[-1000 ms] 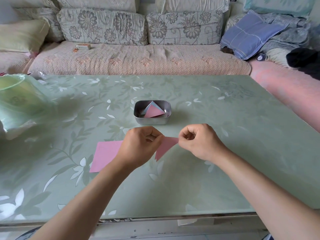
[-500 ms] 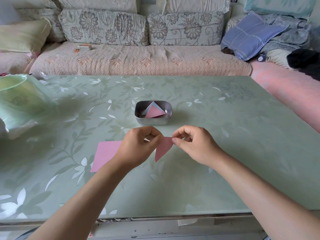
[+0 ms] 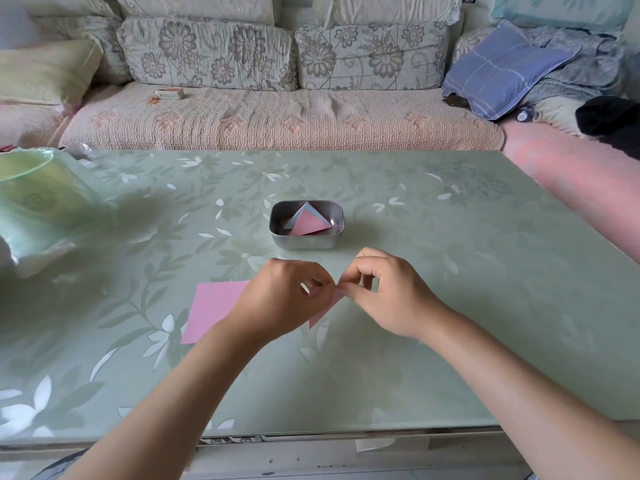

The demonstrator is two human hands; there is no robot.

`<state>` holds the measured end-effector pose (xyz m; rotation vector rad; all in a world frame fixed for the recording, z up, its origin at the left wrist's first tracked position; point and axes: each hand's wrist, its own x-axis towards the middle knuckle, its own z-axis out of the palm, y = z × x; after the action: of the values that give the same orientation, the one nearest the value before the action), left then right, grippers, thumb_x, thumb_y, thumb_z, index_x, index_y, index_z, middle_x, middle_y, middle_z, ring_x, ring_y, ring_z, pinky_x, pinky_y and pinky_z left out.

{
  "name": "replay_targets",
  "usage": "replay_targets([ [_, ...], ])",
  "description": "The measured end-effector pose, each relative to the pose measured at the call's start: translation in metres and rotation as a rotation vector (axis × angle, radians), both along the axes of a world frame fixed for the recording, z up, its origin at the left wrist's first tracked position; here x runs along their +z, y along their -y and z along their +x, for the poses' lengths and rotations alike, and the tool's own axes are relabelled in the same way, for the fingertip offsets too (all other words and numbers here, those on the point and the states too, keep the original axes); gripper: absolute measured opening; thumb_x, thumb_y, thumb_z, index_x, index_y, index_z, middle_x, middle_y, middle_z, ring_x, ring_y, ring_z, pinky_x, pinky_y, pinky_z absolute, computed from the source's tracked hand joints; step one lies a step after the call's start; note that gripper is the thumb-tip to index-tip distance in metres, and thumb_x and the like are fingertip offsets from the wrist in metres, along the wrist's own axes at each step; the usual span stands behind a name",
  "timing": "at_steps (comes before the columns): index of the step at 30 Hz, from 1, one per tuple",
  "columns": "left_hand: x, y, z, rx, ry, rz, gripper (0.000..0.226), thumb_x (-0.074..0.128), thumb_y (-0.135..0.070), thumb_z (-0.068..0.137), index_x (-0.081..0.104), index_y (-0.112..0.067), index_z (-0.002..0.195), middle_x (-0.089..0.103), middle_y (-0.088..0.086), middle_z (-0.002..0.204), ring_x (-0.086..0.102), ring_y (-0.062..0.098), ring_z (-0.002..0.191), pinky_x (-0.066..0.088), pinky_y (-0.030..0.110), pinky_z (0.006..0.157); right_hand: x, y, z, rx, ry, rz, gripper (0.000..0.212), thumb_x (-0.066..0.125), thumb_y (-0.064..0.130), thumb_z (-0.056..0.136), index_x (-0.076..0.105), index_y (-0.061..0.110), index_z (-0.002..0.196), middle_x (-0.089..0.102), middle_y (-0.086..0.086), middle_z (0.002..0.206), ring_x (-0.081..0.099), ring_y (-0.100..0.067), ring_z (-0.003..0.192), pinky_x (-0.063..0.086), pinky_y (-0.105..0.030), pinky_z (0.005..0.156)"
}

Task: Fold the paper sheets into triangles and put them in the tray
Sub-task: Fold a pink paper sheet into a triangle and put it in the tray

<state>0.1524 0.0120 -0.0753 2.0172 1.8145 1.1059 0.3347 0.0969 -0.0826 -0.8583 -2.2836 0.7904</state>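
I held the half-folded pink paper [image 3: 323,311] just on my side of the tray [image 3: 304,241], low over the table [image 3: 450,271]. Whether it touched the surface I could not tell. My left hand [image 3: 277,299] was curled over its left part, fingers tucked in and pinching it. My right hand [image 3: 388,296] nipped the upper corner between thumb and forefinger, the other fingers loosely bent. The two pinches sat almost touching, straight in front of the tray's near wall. Only a narrow pink point showed below my knuckles, and the crease itself was hidden under my left hand.

Inside the tray lay the folded triangles [image 3: 308,223], a pink one on top of a pale blue one. Left of the tray and nearer to me, a flat pink sheet [image 3: 214,310] lay unfolded, one corner under my left wrist.

I judged I was matching corners or sharpening the fold, with this piece not yet ready to go in. With both grips crowded at one corner, the free point could swing out of line, and pressing then would have set a crooked crease. The paper was thin, so too hard a pull between my hands could have torn or crumpled that corner. My left forearm lay over the spare sheet, and dragging it could have slid that sheet towards the table's edge.
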Motion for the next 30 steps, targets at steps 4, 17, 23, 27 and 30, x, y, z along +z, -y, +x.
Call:
replay_targets([
  [4, -0.001, -0.004, -0.02, 0.091, -0.037, -0.032, 0.013, 0.07, -0.013, 0.082, 0.073, -0.024, 0.077, 0.067, -0.021, 0.065, 0.063, -0.007, 0.061, 0.044, 0.006, 0.06, 0.003, -0.007, 0.003, -0.089, -0.023, -0.019, 0.02, 0.072, 0.017, 0.084, 0.066, 0.026, 0.068, 0.063, 0.013, 0.076, 0.058, -0.01, 0.065, 0.051, -0.033, 0.069],
  [17, -0.013, -0.009, 0.013, 0.233, 0.533, -0.093, 0.013, 0.066, -0.029, 0.092, 0.073, -0.031, 0.081, 0.073, -0.016, 0.077, 0.066, 0.003, 0.073, 0.05, 0.019, 0.066, 0.002, -0.01, 0.005, -0.124, -0.17, -0.316, 0.025, 0.067, 0.013, 0.09, 0.064, 0.025, 0.068, 0.056, 0.014, 0.057, 0.049, -0.01, 0.058, 0.041, -0.028, 0.06],
  [23, -0.017, -0.006, 0.016, 0.177, 0.314, -0.105, 0.015, 0.066, -0.03, 0.091, 0.071, -0.032, 0.077, 0.068, -0.023, 0.069, 0.057, -0.005, 0.055, 0.037, 0.007, 0.052, -0.002, -0.004, 0.002, -0.087, -0.142, -0.229, 0.007, 0.065, 0.029, 0.087, 0.067, 0.031, 0.082, 0.064, 0.019, 0.07, 0.053, -0.004, 0.06, 0.042, -0.016, 0.058],
  [27, -0.018, -0.005, 0.021, 0.148, 0.217, -0.086, 0.015, 0.064, -0.029, 0.093, 0.07, -0.031, 0.08, 0.066, -0.022, 0.068, 0.059, -0.005, 0.06, 0.037, 0.006, 0.053, 0.001, -0.001, -0.001, -0.079, -0.15, -0.132, 0.006, 0.064, 0.034, 0.086, 0.067, 0.034, 0.081, 0.069, 0.015, 0.077, 0.062, -0.011, 0.073, 0.051, -0.026, 0.071],
  [30, -0.015, -0.003, 0.019, 0.116, 0.029, 0.016, 0.012, 0.06, -0.024, 0.095, 0.071, -0.022, 0.089, 0.069, -0.013, 0.077, 0.062, 0.003, 0.069, 0.051, 0.022, 0.062, 0.0, 0.0, -0.002, -0.089, -0.122, -0.132, 0.01, 0.065, 0.029, 0.089, 0.067, 0.033, 0.08, 0.069, 0.014, 0.077, 0.064, -0.013, 0.075, 0.055, -0.036, 0.075],
])
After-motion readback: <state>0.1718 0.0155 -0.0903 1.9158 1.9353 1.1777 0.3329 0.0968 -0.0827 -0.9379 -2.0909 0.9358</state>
